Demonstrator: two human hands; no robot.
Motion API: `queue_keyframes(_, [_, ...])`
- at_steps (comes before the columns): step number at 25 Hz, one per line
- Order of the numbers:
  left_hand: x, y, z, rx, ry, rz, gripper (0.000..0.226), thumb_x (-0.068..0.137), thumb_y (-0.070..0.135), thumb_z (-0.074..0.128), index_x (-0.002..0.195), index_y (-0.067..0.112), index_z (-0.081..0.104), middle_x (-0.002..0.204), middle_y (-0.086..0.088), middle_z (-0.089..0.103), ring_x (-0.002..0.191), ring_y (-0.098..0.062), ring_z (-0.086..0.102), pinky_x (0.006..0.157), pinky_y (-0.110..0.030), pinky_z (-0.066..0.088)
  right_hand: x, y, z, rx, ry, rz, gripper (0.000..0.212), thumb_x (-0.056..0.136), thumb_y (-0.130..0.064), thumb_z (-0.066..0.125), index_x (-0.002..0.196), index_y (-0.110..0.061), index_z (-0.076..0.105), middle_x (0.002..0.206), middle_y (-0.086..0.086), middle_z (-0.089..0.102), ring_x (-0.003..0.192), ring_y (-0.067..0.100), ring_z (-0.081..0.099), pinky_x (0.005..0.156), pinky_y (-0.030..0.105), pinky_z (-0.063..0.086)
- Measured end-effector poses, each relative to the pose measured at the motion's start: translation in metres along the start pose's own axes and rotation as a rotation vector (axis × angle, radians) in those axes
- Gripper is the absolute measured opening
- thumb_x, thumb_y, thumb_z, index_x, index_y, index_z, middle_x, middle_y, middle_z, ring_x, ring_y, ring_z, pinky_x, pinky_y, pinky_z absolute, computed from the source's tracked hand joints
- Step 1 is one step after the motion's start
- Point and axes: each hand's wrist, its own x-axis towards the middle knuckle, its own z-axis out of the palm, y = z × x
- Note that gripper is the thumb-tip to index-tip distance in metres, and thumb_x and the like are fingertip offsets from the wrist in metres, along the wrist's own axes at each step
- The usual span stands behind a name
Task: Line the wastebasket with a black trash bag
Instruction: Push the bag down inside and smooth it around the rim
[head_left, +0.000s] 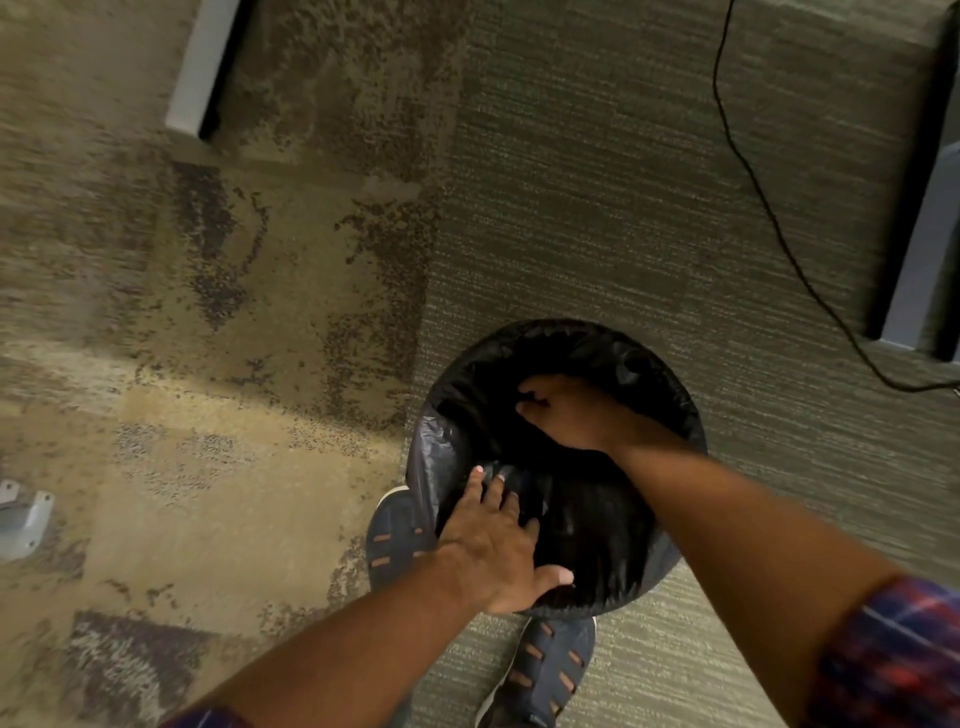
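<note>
A round wastebasket (680, 410) stands on the carpet, lower centre right, covered by a shiny black trash bag (587, 525) that drapes over its rim and down its near side. My left hand (498, 545) lies flat with fingers spread on the bag at the near left rim. Inside the basket's mouth, my right hand (566, 415) presses the bag, its fingers curled into the plastic. The wastebasket's own walls are hidden under the bag.
My two dark sandalled feet (400, 535) stand right against the basket. A black cable (769, 208) runs across the carpet at the right, beside a grey furniture leg (919, 249). Another grey leg (202, 67) is upper left, a metal bracket (23, 519) at left edge.
</note>
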Motion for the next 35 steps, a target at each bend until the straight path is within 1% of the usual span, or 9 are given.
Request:
queue_keyframes(2, [-0.004,0.002,0.0,-0.043,0.038,0.017,0.097,0.098,0.081,0.009,0.168,0.018,0.03,0.178,-0.023,0.022,0.167,-0.041,0.004,0.131,-0.064,-0.009,0.004,0.008,-0.007,-0.087,-0.048,0.049,0.051,0.109,-0.036,0.047,0.157,-0.017,0.047,0.167,0.011,0.042,0.154,0.03,0.038,0.126,0.037,0.03])
queue_keyframes(7, [-0.027,0.008,-0.01,-0.074,0.373,-0.037,0.063,0.109,0.05,0.037,0.146,0.003,0.057,0.152,-0.025,0.06,0.159,-0.042,0.033,0.132,-0.06,0.007,-0.058,0.011,0.03,-0.647,0.159,-0.154,0.041,0.092,-0.033,0.048,0.127,-0.023,0.065,0.134,0.009,0.066,0.124,0.034,0.06,0.107,0.043,0.044])
queue_keyframes(14, [-0.026,-0.007,-0.022,0.238,-0.003,-0.199,0.101,0.1,0.079,0.009,0.164,0.004,0.035,0.176,-0.026,0.023,0.166,-0.045,-0.004,0.129,-0.067,-0.015,-0.082,0.038,0.068,-0.829,-0.161,0.097,0.073,0.102,-0.067,0.024,0.16,-0.025,0.039,0.163,0.008,0.045,0.153,0.029,0.036,0.124,0.05,0.017])
queue_keyframes(17, [-0.034,-0.009,-0.014,0.006,0.304,-0.124,0.08,0.107,0.066,0.023,0.148,0.006,0.057,0.161,-0.022,0.054,0.164,-0.036,0.024,0.135,-0.056,0.003,-0.096,0.028,0.058,-0.71,0.054,-0.062,0.054,0.103,-0.056,0.035,0.14,-0.025,0.06,0.137,0.005,0.065,0.13,0.029,0.059,0.111,0.046,0.039])
queue_keyframes(20, [-0.053,-0.016,-0.003,-0.249,0.813,-0.064,0.033,0.109,0.029,0.051,0.131,0.015,0.072,0.137,-0.008,0.072,0.148,-0.028,0.051,0.127,-0.05,0.031,-0.119,0.025,0.045,-0.473,0.53,-0.178,0.022,0.097,-0.029,0.057,0.105,-0.016,0.072,0.103,0.01,0.07,0.094,0.036,0.068,0.083,0.045,0.055])
queue_keyframes(23, [-0.069,-0.023,0.003,-0.716,1.151,-0.428,0.036,0.101,0.012,0.063,0.136,0.012,0.068,0.133,-0.011,0.064,0.13,-0.028,0.055,0.109,-0.047,0.043,-0.139,0.04,0.032,-0.08,0.917,0.017,0.024,0.094,-0.018,0.066,0.115,-0.009,0.072,0.11,0.016,0.068,0.098,0.036,0.064,0.083,0.042,0.056])
queue_keyframes(27, [-0.077,-0.019,0.0,-1.347,1.02,-0.689,0.041,0.107,0.012,0.055,0.148,0.008,0.059,0.14,-0.014,0.067,0.131,-0.03,0.063,0.106,-0.035,0.048,-0.148,0.064,0.029,0.332,0.941,0.28,0.037,0.1,-0.016,0.062,0.133,0.001,0.064,0.126,0.027,0.067,0.118,0.045,0.061,0.096,0.046,0.052])
queue_keyframes(32, [-0.075,-0.018,-0.005,-1.59,0.912,-0.761,0.04,0.109,0.012,0.054,0.148,0.007,0.062,0.141,-0.01,0.073,0.131,-0.03,0.068,0.113,-0.04,0.053,-0.156,0.064,0.033,0.819,0.769,0.354,0.031,0.105,-0.024,0.055,0.131,-0.018,0.071,0.108,-0.001,0.071,0.109,0.03,0.068,0.094,0.04,0.054])
queue_keyframes(35, [-0.076,-0.032,-0.006,-1.732,0.846,-0.743,0.037,0.107,0.007,0.054,0.139,0.013,0.071,0.118,0.003,0.081,0.112,-0.021,0.076,0.1,-0.036,0.061,-0.154,0.051,0.025,0.934,0.761,0.349,0.026,0.104,-0.022,0.057,0.123,-0.023,0.075,0.102,-0.011,0.073,0.105,0.022,0.069,0.102,0.046,0.056])
